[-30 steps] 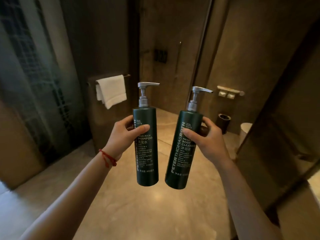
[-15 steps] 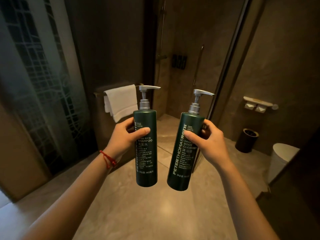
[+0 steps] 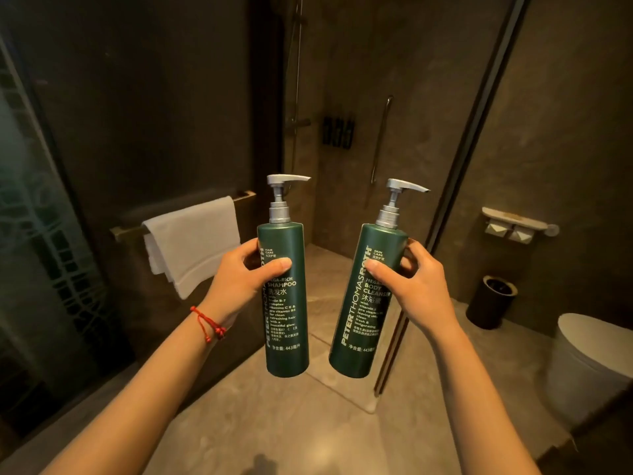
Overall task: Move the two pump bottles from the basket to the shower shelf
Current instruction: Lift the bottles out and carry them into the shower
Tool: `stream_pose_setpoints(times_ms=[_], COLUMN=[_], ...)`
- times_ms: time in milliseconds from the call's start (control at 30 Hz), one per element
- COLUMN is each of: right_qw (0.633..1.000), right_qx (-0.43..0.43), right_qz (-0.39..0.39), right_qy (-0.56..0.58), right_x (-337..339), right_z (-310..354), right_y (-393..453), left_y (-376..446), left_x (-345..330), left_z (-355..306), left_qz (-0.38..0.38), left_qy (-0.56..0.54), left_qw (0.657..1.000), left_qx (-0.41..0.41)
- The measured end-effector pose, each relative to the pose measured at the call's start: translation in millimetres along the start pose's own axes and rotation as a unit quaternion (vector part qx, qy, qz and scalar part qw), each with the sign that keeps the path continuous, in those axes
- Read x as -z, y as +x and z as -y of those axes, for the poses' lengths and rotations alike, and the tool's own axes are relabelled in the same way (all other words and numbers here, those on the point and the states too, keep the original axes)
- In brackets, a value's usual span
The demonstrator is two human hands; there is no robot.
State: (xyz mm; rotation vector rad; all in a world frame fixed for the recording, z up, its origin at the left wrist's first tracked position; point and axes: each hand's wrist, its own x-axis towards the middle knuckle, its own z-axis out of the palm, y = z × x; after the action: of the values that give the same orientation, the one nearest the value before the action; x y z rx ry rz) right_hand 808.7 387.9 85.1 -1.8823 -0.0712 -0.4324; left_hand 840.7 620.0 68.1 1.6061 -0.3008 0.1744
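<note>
Two dark green PETER THOMAS ROTH pump bottles held aloft, apart: left hand clamped on the SHAMPOO bottle at 11 o'clock, right hand clamped on the BODY CLEANSER bottle at 1 o'clock, both marked 443.

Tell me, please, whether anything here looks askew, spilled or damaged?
Only slightly: the dark green body cleanser pump bottle in the right hand leans right, while the dark green shampoo pump bottle in the left hand stands upright. No spill or damage shows.

Dim brown-tiled bathroom: white towel on a rail at nine o'clock, toilet at four o'clock, beige floor.
</note>
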Motion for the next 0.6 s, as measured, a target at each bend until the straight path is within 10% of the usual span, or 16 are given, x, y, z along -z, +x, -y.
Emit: stream_pose_setpoints(times_ms=[600], right_qw=[0.998], right_qx=[-0.016], right_qz=[-0.063], right_qy=[0.004], right_x=[-38.7], right_z=[-131.2], right_y=[356.2], left_y=[407.5], left_x=[-48.1], left_z=[118.6], left_qz=[0.086], left_qy=[-0.013], left_qw=[0.996], left_qx=[-0.002])
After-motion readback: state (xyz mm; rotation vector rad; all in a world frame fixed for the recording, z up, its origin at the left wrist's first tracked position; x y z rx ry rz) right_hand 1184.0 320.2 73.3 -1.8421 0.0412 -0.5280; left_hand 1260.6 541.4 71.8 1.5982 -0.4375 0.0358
